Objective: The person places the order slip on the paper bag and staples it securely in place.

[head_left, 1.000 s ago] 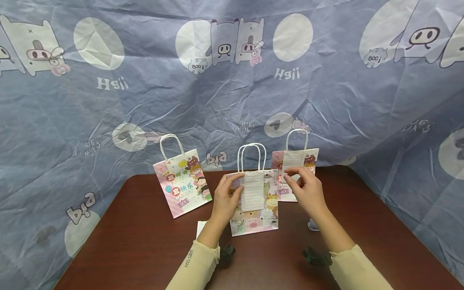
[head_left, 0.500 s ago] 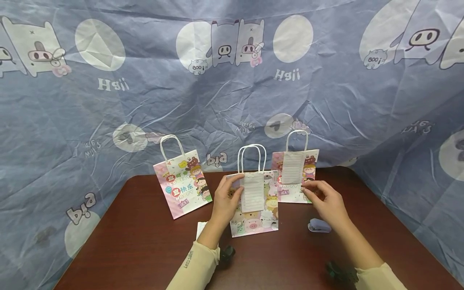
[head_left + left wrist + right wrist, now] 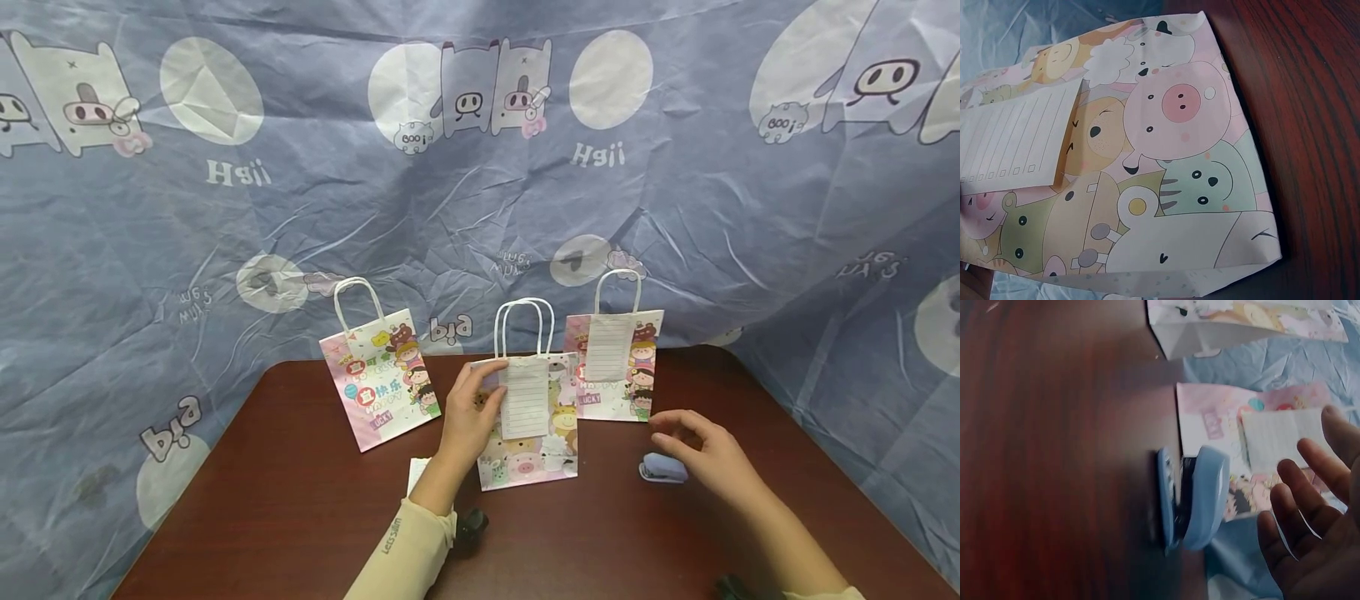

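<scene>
Blue stapler (image 3: 666, 468) lies apart from relaxed right hand (image 3: 708, 457); left hand (image 3: 467, 421) grips bag (image 3: 528, 460) edge.

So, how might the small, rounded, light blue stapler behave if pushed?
The light blue stapler will probably slide, not roll: its long base lies flat on the dark brown table. Its smooth, shiny top shell looks stiff, but may feel slippery.

Stapler (image 3: 663, 468) on table (image 3: 300, 500), right of middle bag (image 3: 528, 462)
</scene>
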Action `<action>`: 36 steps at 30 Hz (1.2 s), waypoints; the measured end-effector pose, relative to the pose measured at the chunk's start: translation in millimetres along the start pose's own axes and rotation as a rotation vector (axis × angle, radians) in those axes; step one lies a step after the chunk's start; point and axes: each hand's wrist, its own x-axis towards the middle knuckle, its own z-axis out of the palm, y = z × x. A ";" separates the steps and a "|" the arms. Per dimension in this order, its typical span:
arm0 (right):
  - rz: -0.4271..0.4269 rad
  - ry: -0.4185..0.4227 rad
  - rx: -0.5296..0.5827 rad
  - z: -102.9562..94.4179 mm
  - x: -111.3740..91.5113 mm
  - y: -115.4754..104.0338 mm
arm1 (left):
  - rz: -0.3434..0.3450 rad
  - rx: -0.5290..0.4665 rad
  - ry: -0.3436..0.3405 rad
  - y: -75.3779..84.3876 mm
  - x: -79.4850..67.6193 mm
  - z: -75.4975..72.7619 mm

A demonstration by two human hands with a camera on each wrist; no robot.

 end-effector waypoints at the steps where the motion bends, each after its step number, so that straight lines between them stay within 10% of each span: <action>1: 0.000 -0.020 -0.002 -1.0 -1.6 2.3 | -0.001 0.000 0.000 -0.2 -0.2 0.1; 36: 0.019 -0.165 -0.016 9.9 -11.6 48.2 | 0.031 -0.005 0.011 -0.8 0.3 0.5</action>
